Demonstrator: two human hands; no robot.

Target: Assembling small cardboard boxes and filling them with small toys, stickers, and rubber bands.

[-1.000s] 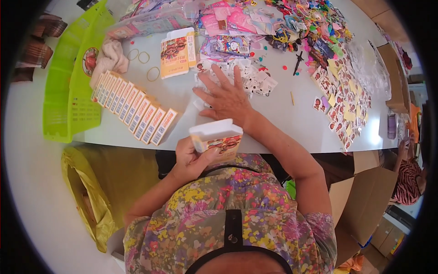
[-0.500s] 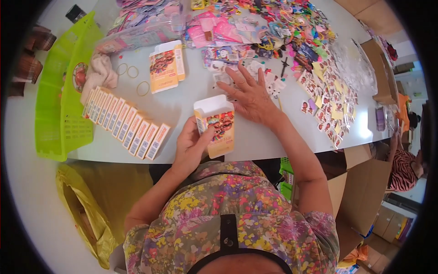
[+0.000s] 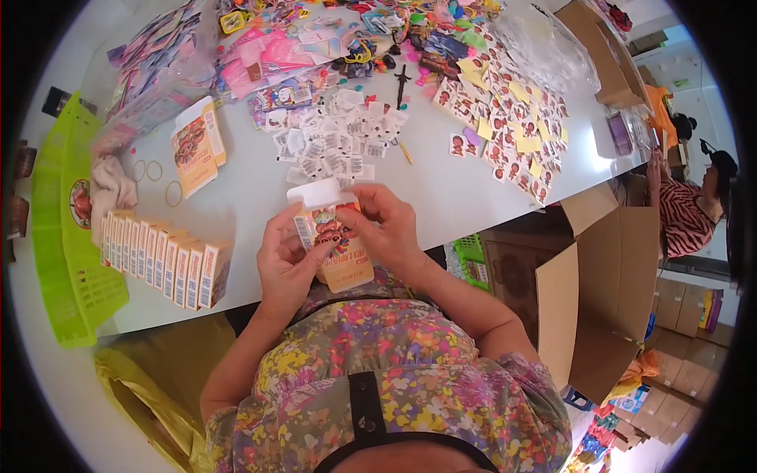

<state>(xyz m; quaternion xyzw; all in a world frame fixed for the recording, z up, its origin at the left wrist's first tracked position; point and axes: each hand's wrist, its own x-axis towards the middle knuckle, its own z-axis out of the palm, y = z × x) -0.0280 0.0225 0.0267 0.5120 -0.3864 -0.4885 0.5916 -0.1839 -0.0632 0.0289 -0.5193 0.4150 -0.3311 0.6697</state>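
A small orange-yellow carton (image 3: 352, 272) with a colourful printed front stands tilted just in front of my body, its white top flap (image 3: 315, 191) raised. My left hand (image 3: 288, 258) grips it from the left, thumb across the front. At the upper right of the carton, my right hand (image 3: 386, 232) is closed with its thumb and fingers at the mouth. Whether anything small is between those fingers is hidden. Just beyond the hands lies a pile of small clear-and-white packets (image 3: 335, 138).
A row of closed cartons (image 3: 162, 256) stands at the left, by a green basket (image 3: 59, 236). Flattened cartons (image 3: 197, 150) lie beyond. Stickers (image 3: 512, 126) spread at right; trinkets (image 3: 426, 35) heap at the back. An open cardboard box (image 3: 607, 292) and another person (image 3: 690, 201) are at right.
My right hand has come back from the packet pile to the carton's mouth. My left hand still holds the carton. The view has turned to the right.
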